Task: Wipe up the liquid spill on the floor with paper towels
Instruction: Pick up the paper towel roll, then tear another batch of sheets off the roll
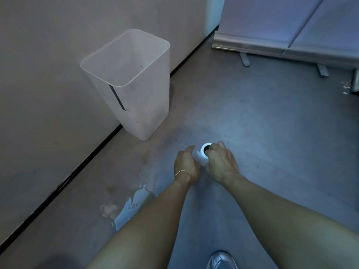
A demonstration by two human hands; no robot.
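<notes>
Grey floor by a white waste bin: paper towel roll upright, right hand clamped on its top, left hand at its loose sheet, grip hidden; liquid spill lies nearer, left of both hands.

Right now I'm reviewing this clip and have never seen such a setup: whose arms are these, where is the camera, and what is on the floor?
One camera, worn on a person's head, looks down at their bare arms; there is no robot. The right hand grips a paper towel roll, held upright. The left hand is at the roll's loose sheet; whether it pinches it is hidden. A pale liquid spill lies on the grey floor, nearer the person. A white bin stands by the wall, and a shoe shows at the bottom.
</notes>
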